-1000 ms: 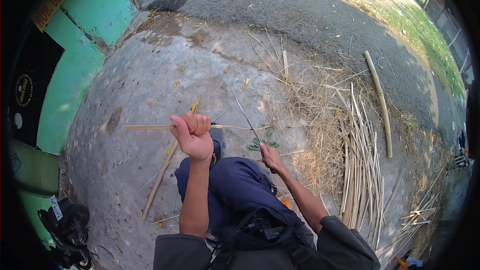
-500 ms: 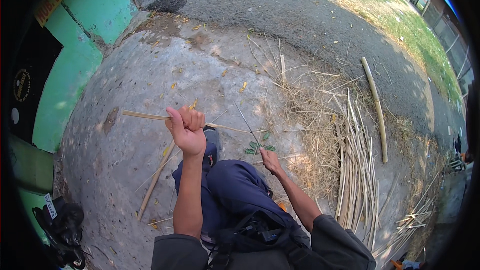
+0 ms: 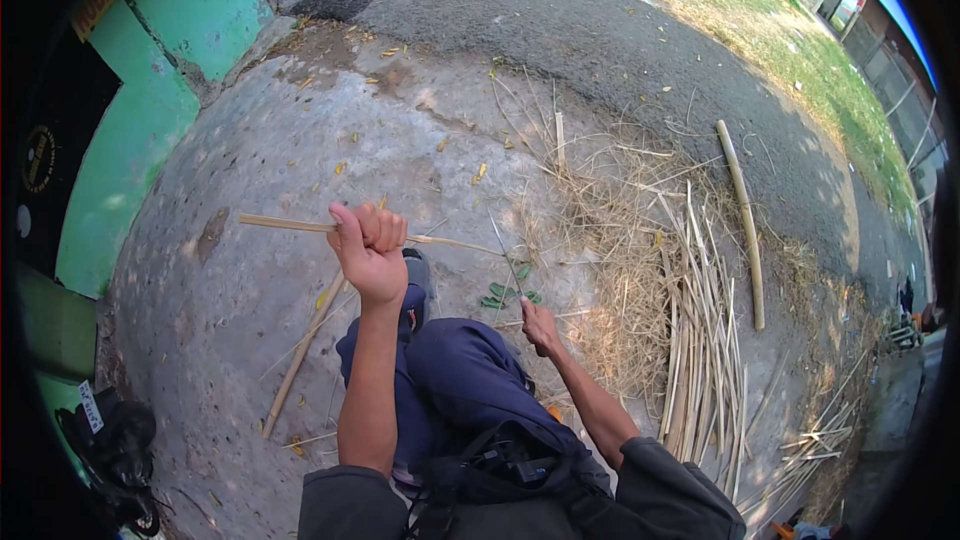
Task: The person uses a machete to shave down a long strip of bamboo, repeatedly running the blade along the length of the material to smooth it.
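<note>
My left hand (image 3: pixel 368 252) is wrapped round a split bamboo strip (image 3: pixel 285 224), thumb on top, in front of my left foot. The strip sticks out to the left and runs on to the right of the fist, thinner there. My right hand (image 3: pixel 540 326) grips the handle of a long thin knife (image 3: pixel 507 258), its blade slanting up and left. Near the strip's right end the blade crosses or touches it. A few green leaves (image 3: pixel 510 295) lie on the concrete just beyond my right hand.
To the right lies a pile of bamboo strips (image 3: pixel 704 340) beside dry shavings (image 3: pixel 625 240). A bamboo pole (image 3: pixel 742 225) lies farther right, and another stick (image 3: pixel 303 365) lies left of my leg. A green wall (image 3: pixel 130 170) and a motorcycle (image 3: pixel 110 440) stand at the left.
The knife blade has tilted a little more upright against the strip. Both hands hold nearly the same places, and the whole view has shifted slightly.
</note>
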### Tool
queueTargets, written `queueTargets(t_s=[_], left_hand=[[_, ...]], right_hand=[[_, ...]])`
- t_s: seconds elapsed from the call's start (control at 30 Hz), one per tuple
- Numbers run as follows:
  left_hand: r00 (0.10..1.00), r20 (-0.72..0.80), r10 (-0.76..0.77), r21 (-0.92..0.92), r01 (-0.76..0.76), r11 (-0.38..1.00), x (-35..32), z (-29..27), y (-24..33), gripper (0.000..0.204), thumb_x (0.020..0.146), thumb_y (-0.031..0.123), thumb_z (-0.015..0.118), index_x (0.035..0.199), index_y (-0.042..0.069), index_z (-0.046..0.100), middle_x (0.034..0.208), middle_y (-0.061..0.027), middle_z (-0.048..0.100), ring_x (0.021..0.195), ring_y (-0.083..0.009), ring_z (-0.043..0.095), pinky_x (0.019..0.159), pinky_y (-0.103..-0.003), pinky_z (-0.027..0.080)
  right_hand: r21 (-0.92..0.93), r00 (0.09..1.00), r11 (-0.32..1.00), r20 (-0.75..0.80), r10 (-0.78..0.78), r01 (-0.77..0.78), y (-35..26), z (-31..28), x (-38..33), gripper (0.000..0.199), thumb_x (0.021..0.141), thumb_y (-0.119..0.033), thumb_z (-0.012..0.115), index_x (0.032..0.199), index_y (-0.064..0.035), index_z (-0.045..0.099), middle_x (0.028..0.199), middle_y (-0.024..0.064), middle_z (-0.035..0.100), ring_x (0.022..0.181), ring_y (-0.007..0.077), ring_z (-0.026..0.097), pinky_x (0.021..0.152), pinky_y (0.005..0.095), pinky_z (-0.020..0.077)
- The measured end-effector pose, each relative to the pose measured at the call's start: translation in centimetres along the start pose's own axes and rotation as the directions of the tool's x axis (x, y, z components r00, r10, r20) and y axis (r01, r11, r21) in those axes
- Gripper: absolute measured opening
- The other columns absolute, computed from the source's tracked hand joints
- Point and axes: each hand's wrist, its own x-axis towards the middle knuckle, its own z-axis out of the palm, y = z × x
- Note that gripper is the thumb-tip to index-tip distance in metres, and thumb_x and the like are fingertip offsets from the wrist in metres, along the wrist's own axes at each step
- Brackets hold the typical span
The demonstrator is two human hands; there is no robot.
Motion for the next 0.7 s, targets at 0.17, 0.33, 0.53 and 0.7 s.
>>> queueTargets(t_s=[0.17,0.33,0.53,0.7], left_hand=[[1.000,0.000,0.007,0.032,-0.007,0.999,1.2,1.7,-0.3,0.060,0.113,0.047,0.035,0.064,0.014,0.021,0.057,0.0057,0.014,0.048,-0.0079,0.011,0.048,-0.031,0.011],[0.999,-0.010,-0.033,-0.015,0.032,0.999,1.8,2.0,-1.2,0.061,0.112,0.047,0.036,0.064,0.014,0.021,0.057,0.0058,0.014,0.048,-0.0078,0.011,0.048,-0.031,0.011],[1.000,0.000,-0.022,0.039,0.022,0.999,1.5,1.4,-0.2,0.061,0.112,0.047,0.037,0.063,0.015,0.021,0.057,0.0060,0.014,0.048,-0.0077,0.010,0.048,-0.032,0.011],[1.000,0.017,-0.019,0.022,0.018,1.000,2.5,1.0,-0.9,0.061,0.112,0.049,0.035,0.064,0.016,0.019,0.054,0.0067,0.012,0.047,-0.0082,0.006,0.047,-0.032,0.010]], right_hand=[[0.113,0.955,0.952,0.046,-0.293,0.286,1.9,0.7,-1.8,0.060,0.105,-0.057,0.045,0.071,-0.0080,0.051,0.056,0.0009,0.047,0.050,0.0131,0.044,0.049,0.0320,0.0354],[-0.084,0.982,0.982,-0.068,-0.175,0.169,5.6,-2.7,1.1,0.059,0.104,-0.056,0.046,0.071,-0.0083,0.051,0.056,0.0002,0.046,0.047,0.0133,0.044,0.044,0.0331,0.0342],[-0.029,0.937,0.936,-0.011,-0.350,0.350,3.2,0.0,-0.8,0.058,0.105,-0.055,0.047,0.072,-0.0076,0.050,0.056,0.0010,0.046,0.046,0.0129,0.042,0.045,0.0344,0.0338],[0.057,0.999,0.998,-0.041,-0.001,0.003,1.8,0.1,2.5,0.060,0.105,-0.055,0.046,0.066,-0.0098,0.047,0.052,-0.0003,0.042,0.044,0.0131,0.040,0.043,0.0348,0.0316]])
